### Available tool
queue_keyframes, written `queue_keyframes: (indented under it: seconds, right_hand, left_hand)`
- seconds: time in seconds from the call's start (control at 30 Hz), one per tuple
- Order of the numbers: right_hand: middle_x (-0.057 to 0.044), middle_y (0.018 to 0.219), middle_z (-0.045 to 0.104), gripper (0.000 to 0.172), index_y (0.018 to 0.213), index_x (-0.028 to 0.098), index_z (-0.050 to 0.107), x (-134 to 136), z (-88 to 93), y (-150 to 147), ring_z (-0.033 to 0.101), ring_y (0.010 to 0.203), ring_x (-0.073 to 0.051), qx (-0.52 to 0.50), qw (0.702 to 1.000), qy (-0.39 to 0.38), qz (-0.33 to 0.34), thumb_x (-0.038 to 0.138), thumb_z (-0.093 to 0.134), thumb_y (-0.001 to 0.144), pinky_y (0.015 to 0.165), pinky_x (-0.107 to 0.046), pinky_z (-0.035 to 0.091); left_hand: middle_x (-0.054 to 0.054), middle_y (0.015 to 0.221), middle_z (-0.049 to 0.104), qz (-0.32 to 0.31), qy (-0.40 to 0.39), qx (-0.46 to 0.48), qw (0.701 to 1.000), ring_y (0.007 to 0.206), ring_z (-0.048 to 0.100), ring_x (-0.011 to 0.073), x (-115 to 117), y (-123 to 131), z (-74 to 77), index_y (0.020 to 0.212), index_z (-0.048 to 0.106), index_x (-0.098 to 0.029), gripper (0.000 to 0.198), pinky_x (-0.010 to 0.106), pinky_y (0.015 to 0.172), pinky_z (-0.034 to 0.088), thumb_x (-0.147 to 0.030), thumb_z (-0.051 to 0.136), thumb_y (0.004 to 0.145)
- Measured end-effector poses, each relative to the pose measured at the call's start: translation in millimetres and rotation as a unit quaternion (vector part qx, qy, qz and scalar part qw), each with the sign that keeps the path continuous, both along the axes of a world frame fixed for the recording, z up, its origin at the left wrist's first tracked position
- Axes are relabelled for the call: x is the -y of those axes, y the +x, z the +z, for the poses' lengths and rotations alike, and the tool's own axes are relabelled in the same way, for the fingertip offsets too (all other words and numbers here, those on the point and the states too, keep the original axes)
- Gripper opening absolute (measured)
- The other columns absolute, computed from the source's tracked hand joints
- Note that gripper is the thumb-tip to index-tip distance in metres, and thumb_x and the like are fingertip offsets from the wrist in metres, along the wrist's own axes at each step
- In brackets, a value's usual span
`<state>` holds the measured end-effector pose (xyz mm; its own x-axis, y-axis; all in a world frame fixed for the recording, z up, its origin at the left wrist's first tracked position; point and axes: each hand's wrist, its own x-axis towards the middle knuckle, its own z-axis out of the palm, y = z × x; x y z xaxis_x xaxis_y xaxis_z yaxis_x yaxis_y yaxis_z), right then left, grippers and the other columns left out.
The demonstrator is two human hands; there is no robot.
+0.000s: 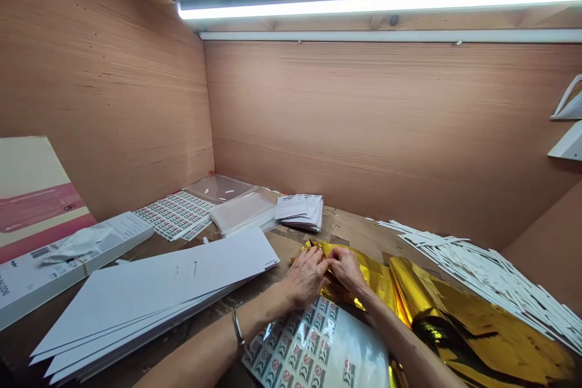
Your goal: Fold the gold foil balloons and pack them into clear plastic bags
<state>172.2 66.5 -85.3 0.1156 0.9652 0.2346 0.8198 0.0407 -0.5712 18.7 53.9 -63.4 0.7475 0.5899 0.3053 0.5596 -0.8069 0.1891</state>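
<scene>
A flat, shiny gold foil balloon (436,303) spreads from the middle of the table to the right, creased and partly folded. At its bunched left end, my left hand (308,274) has its fingers closed on the foil. My right hand (346,268) pinches the same end, its fingertips meeting those of the left. The exact spot between the fingertips is hidden. Beneath my forearms lies a sheet of stickers (295,345) with CE and warning marks, partly peeled bare on its right side. A metal bracelet circles my left wrist.
Long white cards (154,291) are stacked at left, beside a white box (77,260). Farther back lie more sticker sheets (177,213), clear plastic bags (243,212) and printed leaflets (300,209). Many thin white strips (486,273) are heaped along the right. Wooden walls enclose the table.
</scene>
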Motion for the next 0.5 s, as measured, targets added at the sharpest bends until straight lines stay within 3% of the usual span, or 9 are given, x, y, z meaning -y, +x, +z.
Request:
queue_keyframes:
  seconds: [0.1,0.27,0.4,0.5]
  right_hand:
    - [0.001,0.051,0.054,0.01,0.052,0.016,0.052,-1.8,-2.8,4.9,0.049,0.052,-0.013,-0.076,0.997,-0.003,-0.01,0.02,0.049,0.061,0.047,-0.021,0.033]
    - [0.002,0.047,0.052,0.013,0.053,0.016,0.051,-2.8,-1.1,10.9,0.046,0.045,-0.011,-0.201,0.979,0.025,-0.031,0.027,0.055,0.058,0.043,-0.022,0.035]
    - [0.001,0.054,0.055,0.022,0.069,0.014,0.054,5.3,23.1,38.3,0.049,0.047,-0.011,-0.281,0.953,0.084,-0.072,0.032,0.059,0.056,0.045,-0.024,0.039]
    - [-0.001,0.061,0.057,0.031,0.075,0.016,0.053,26.3,47.3,92.1,0.052,0.051,-0.012,-0.302,0.934,0.137,-0.129,0.036,0.064,0.055,0.05,-0.027,0.041]
  left_hand:
    - [0.008,0.113,0.048,-0.004,0.001,-0.008,1.0,0.111,0.037,0.0221,-4.5,6.8,-5.6,0.113,0.043,-0.018,0.033,0.041,0.097,0.025,-0.023,0.046,0.08]
    - [0.008,0.101,0.055,0.003,0.013,-0.05,0.999,0.102,0.044,0.0229,-5.2,5.2,-13.6,0.1,0.05,-0.016,0.022,0.043,0.095,0.024,-0.027,0.045,0.082]
    - [0.007,0.094,0.056,-0.02,0.012,-0.08,0.996,0.095,0.047,0.021,-6.9,1.0,-17.5,0.087,0.054,-0.015,0.019,0.039,0.091,0.028,-0.031,0.045,0.083]
    - [0.007,0.095,0.055,-0.026,0.009,-0.094,0.995,0.096,0.046,0.02,-9.9,0.7,-16.9,0.088,0.054,-0.014,0.021,0.038,0.09,0.028,-0.031,0.044,0.084]
